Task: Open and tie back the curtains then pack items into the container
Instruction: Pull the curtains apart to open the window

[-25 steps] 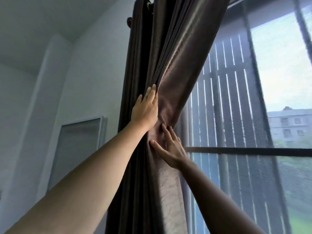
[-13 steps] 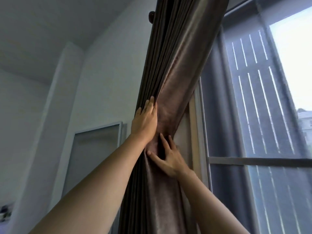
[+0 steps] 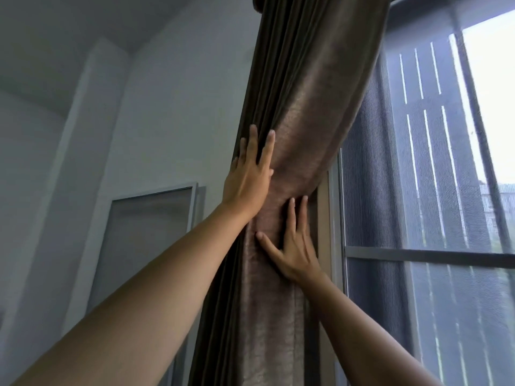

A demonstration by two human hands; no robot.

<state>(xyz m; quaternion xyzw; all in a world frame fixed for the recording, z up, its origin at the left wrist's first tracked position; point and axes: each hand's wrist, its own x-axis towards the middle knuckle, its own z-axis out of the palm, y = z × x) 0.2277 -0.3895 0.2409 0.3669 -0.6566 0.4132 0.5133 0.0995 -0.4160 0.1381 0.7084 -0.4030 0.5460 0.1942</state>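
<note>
The top of the curtain (image 3: 301, 112) runs out of the upper edge of the frame, so its rod and hooks are cut off, and its foot is lost below the bottom edge. The container and the items to pack are nowhere in view. The window (image 3: 434, 190) fills the right side; through its dark mesh the slats and a far building at the right edge are too hazy to make out. On the left, the white wall (image 3: 172, 107) holds a framed panel (image 3: 147, 232) whose lower part is hidden behind the left arm.

The curtain is brown with a dull sheen, gathered into a thick bundle of long folds down the middle of the frame, just left of the window frame. It is pinched narrow at mid height and flares wider toward the top.

The left hand (image 3: 248, 185) lies flat on the left of the bundle above the pinch, fingers straight and close together, pressing rather than gripping. The right hand (image 3: 292, 246) sits lower, at the pinch, palm on the cloth, fingers stretched upward and thumb spread to the left; it grips nothing that shows.
</note>
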